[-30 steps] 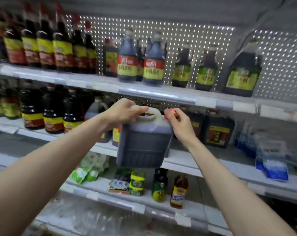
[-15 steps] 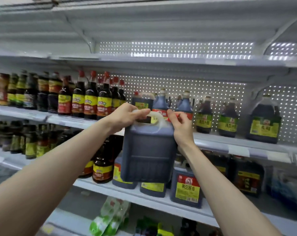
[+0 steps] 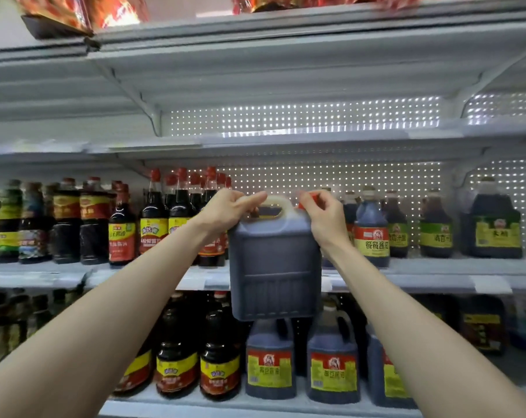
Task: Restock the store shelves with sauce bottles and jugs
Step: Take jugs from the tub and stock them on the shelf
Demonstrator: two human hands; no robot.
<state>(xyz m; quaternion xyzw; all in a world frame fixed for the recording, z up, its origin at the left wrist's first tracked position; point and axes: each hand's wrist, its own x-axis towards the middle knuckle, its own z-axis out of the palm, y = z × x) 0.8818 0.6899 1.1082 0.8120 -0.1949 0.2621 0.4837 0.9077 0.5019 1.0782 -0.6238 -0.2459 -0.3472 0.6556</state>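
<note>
A large square jug of dark sauce [image 3: 275, 267] hangs in mid-air in front of the shelving, its plain back side toward me. My left hand [image 3: 228, 209] grips its pale top handle. My right hand [image 3: 323, 215] pinches the red cap at the jug's top right corner. The jug's bottom hangs below the front edge of the middle shelf [image 3: 430, 282], and its top sits level with the bottles standing there. Directly behind it the shelf's contents are hidden.
Red-capped soy bottles [image 3: 153, 224] crowd the middle shelf's left; labelled jugs [image 3: 371, 230] and a big jug [image 3: 497, 227] stand to the right. Below stand more bottles [image 3: 219, 357] and jugs [image 3: 334, 363]. An unstocked shelf [image 3: 285, 140] runs above, with red packets on top.
Both hands have lifted the jug from the lower shelf level up to the middle shelf level. The camera has tilted upward with it. The grips are unchanged.
</note>
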